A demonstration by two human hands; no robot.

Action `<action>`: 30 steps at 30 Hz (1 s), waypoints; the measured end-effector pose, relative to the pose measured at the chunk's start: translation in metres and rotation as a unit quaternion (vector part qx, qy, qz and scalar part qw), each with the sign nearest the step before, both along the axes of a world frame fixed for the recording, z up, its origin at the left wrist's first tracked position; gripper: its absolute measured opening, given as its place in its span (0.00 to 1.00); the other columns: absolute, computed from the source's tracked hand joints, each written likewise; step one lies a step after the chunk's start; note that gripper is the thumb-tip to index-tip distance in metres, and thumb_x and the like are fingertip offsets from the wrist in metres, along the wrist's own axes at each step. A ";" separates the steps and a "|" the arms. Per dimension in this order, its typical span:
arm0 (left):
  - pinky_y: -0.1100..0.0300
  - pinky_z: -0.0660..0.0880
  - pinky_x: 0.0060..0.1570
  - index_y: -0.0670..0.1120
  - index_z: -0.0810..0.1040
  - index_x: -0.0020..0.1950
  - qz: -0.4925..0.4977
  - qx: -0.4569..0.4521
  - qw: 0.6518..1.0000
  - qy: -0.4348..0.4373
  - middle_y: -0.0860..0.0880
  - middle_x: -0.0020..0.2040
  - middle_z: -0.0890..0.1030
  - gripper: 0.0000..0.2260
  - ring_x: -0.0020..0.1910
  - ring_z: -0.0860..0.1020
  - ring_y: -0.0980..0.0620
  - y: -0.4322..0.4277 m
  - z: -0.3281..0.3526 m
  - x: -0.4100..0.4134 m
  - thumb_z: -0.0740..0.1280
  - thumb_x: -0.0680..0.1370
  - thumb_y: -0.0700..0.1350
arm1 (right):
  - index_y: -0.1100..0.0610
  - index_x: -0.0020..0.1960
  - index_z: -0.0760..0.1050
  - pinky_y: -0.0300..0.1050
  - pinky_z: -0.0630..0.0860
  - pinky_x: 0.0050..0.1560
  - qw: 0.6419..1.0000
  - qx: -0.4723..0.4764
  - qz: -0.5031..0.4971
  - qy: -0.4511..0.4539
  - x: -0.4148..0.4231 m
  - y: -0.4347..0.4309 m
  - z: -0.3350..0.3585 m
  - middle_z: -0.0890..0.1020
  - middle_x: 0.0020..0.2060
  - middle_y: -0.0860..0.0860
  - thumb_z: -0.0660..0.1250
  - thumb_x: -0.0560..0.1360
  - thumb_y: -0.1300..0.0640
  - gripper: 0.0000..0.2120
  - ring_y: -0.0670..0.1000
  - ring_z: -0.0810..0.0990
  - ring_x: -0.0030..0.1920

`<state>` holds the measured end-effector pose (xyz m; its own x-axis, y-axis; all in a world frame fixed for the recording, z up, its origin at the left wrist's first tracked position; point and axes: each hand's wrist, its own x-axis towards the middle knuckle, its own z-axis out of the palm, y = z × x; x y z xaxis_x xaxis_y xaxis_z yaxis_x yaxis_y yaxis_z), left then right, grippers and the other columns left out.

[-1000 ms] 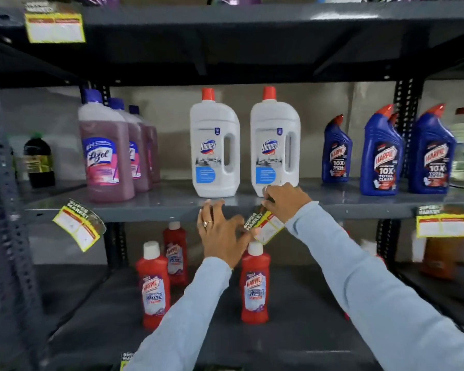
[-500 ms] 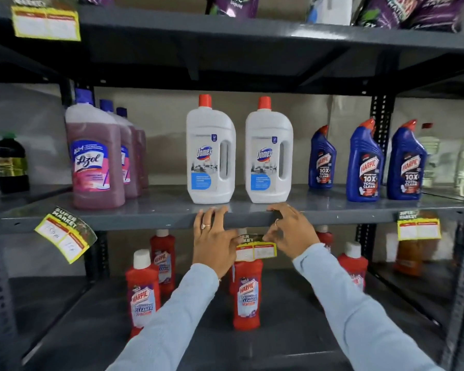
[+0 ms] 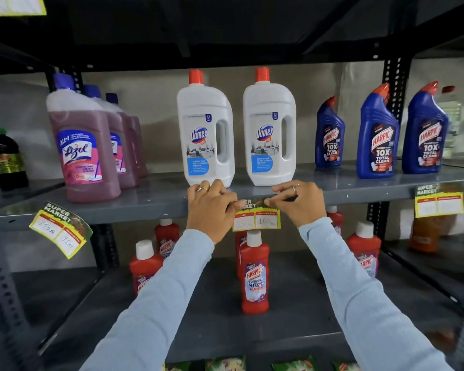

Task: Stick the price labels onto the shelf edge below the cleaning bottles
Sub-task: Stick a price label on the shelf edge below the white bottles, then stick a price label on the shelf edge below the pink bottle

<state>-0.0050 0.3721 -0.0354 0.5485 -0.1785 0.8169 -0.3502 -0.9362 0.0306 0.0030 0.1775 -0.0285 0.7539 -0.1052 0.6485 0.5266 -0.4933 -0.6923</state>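
Observation:
A yellow price label [image 3: 257, 218] hangs level on the grey shelf edge [image 3: 145, 210], right below two white Domex bottles [image 3: 205, 129]. My left hand [image 3: 212, 207] pinches the label's top left corner against the edge. My right hand [image 3: 298, 202] presses the top right corner. A second price label [image 3: 60, 228] hangs tilted on the edge below the pink Lizol bottles [image 3: 83, 145]. A third price label [image 3: 438, 202] sits on the edge below the blue Harpic bottles [image 3: 378, 135].
Red Harpic bottles [image 3: 254, 274] stand on the lower shelf under my arms. A dark bottle [image 3: 6, 159] stands far left. Black perforated uprights [image 3: 394, 84] frame the rack. Green packets [image 3: 225, 364] show at the bottom edge.
The middle label went from tilted in my right hand to level against the shelf edge. Both hands now press its top corners. The camera moved closer.

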 end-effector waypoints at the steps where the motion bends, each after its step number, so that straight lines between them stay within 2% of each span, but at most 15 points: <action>1: 0.48 0.60 0.59 0.49 0.79 0.45 0.003 0.004 1.000 0.001 0.48 0.46 0.76 0.10 0.52 0.70 0.47 0.000 0.000 0.001 0.63 0.76 0.54 | 0.59 0.39 0.85 0.35 0.76 0.41 1.000 0.009 -0.003 0.002 0.000 0.000 0.000 0.82 0.40 0.48 0.77 0.63 0.59 0.06 0.45 0.80 0.39; 3: 0.48 0.60 0.58 0.50 0.79 0.43 0.006 0.009 1.000 0.001 0.49 0.46 0.76 0.10 0.52 0.70 0.47 0.000 0.001 0.004 0.64 0.76 0.54 | 0.58 0.37 0.85 0.33 0.74 0.38 1.000 0.013 -0.018 0.000 -0.001 0.002 0.002 0.81 0.36 0.45 0.78 0.62 0.58 0.06 0.43 0.79 0.36; 5: 0.48 0.61 0.56 0.51 0.75 0.36 0.004 0.000 1.000 -0.001 0.51 0.43 0.75 0.11 0.49 0.70 0.48 0.001 0.002 0.006 0.65 0.75 0.55 | 0.56 0.33 0.83 0.33 0.74 0.36 0.999 0.014 -0.033 0.001 0.000 0.001 0.005 0.80 0.31 0.43 0.79 0.61 0.58 0.06 0.44 0.79 0.33; 7: 0.51 0.60 0.52 0.52 0.69 0.29 -0.004 -0.031 0.999 0.011 0.54 0.39 0.73 0.16 0.46 0.69 0.50 0.004 0.004 0.007 0.66 0.73 0.57 | 0.53 0.31 0.77 0.33 0.74 0.34 0.999 0.021 -0.047 0.012 0.001 -0.001 0.009 0.80 0.29 0.44 0.80 0.60 0.57 0.11 0.45 0.79 0.32; 9: 0.53 0.59 0.50 0.50 0.67 0.26 -0.023 -0.079 0.996 0.044 0.53 0.38 0.75 0.19 0.44 0.70 0.52 0.007 0.008 0.007 0.69 0.71 0.58 | 0.52 0.30 0.74 0.35 0.74 0.34 0.998 0.015 -0.055 0.030 0.004 -0.003 0.015 0.80 0.30 0.47 0.80 0.59 0.56 0.14 0.47 0.79 0.32; 13: 0.53 0.66 0.53 0.49 0.64 0.25 -0.072 -0.136 0.982 0.112 0.51 0.40 0.80 0.21 0.46 0.76 0.51 0.013 0.017 0.004 0.73 0.69 0.51 | 0.55 0.31 0.77 0.43 0.80 0.42 0.998 0.000 -0.034 0.055 0.002 -0.009 0.023 0.84 0.32 0.53 0.80 0.58 0.62 0.11 0.52 0.82 0.34; 17: 0.50 0.76 0.57 0.49 0.62 0.25 -0.139 -0.180 0.962 0.147 0.48 0.45 0.84 0.21 0.53 0.80 0.50 0.031 0.016 -0.013 0.71 0.71 0.38 | 0.61 0.40 0.81 0.49 0.81 0.52 0.998 0.023 -0.026 0.054 -0.007 -0.010 0.023 0.85 0.38 0.56 0.74 0.64 0.70 0.07 0.51 0.83 0.38; 19: 0.54 0.74 0.58 0.49 0.69 0.29 -0.147 -0.140 0.969 0.140 0.51 0.42 0.83 0.16 0.52 0.80 0.48 0.052 0.013 -0.023 0.68 0.72 0.35 | 0.58 0.46 0.80 0.51 0.78 0.59 0.996 0.019 -0.076 0.029 -0.016 0.002 0.015 0.84 0.47 0.55 0.68 0.68 0.72 0.12 0.53 0.82 0.48; 20: 0.56 0.73 0.57 0.48 0.73 0.36 -0.140 -0.110 0.975 0.136 0.53 0.43 0.81 0.09 0.52 0.80 0.48 0.066 0.011 -0.030 0.67 0.72 0.36 | 0.57 0.49 0.79 0.50 0.75 0.62 0.995 0.022 -0.099 0.006 -0.023 0.012 0.009 0.83 0.51 0.55 0.65 0.69 0.74 0.16 0.54 0.80 0.53; 21: 0.58 0.72 0.56 0.49 0.74 0.46 -0.137 -0.084 0.978 0.131 0.54 0.49 0.80 0.07 0.53 0.78 0.50 0.081 0.009 -0.036 0.67 0.73 0.38 | 0.56 0.50 0.78 0.46 0.72 0.63 0.994 0.030 -0.105 -0.022 -0.032 0.025 0.003 0.82 0.53 0.55 0.63 0.69 0.74 0.18 0.55 0.78 0.57; 23: 0.58 0.68 0.57 0.53 0.66 0.62 -0.139 -0.053 0.982 0.119 0.53 0.62 0.76 0.19 0.58 0.74 0.52 0.114 0.009 -0.050 0.66 0.74 0.41 | 0.56 0.52 0.78 0.32 0.68 0.62 0.995 0.021 -0.069 -0.075 -0.051 0.057 -0.008 0.81 0.55 0.54 0.64 0.68 0.72 0.17 0.54 0.76 0.60; 24: 0.57 0.68 0.58 0.52 0.63 0.66 -0.131 -0.039 0.984 0.111 0.52 0.65 0.74 0.21 0.60 0.74 0.51 0.132 0.012 -0.057 0.65 0.75 0.41 | 0.56 0.52 0.78 0.30 0.66 0.62 0.994 -0.005 -0.041 -0.097 -0.058 0.078 -0.013 0.80 0.55 0.54 0.67 0.68 0.69 0.15 0.54 0.76 0.61; 27: 0.51 0.71 0.58 0.49 0.64 0.67 -0.069 0.036 0.994 0.081 0.45 0.63 0.76 0.19 0.59 0.75 0.43 0.189 0.026 -0.070 0.63 0.77 0.43 | 0.56 0.48 0.80 0.43 0.61 0.70 0.989 -0.102 0.027 -0.105 -0.067 0.155 -0.025 0.77 0.59 0.55 0.73 0.68 0.57 0.10 0.56 0.68 0.68; 30: 0.47 0.73 0.56 0.47 0.66 0.65 0.035 0.097 0.989 0.108 0.42 0.61 0.76 0.15 0.58 0.74 0.40 0.250 0.045 -0.079 0.60 0.78 0.47 | 0.55 0.47 0.81 0.54 0.51 0.75 0.982 -0.167 0.050 -0.075 -0.069 0.236 -0.030 0.73 0.66 0.57 0.72 0.68 0.47 0.13 0.59 0.56 0.74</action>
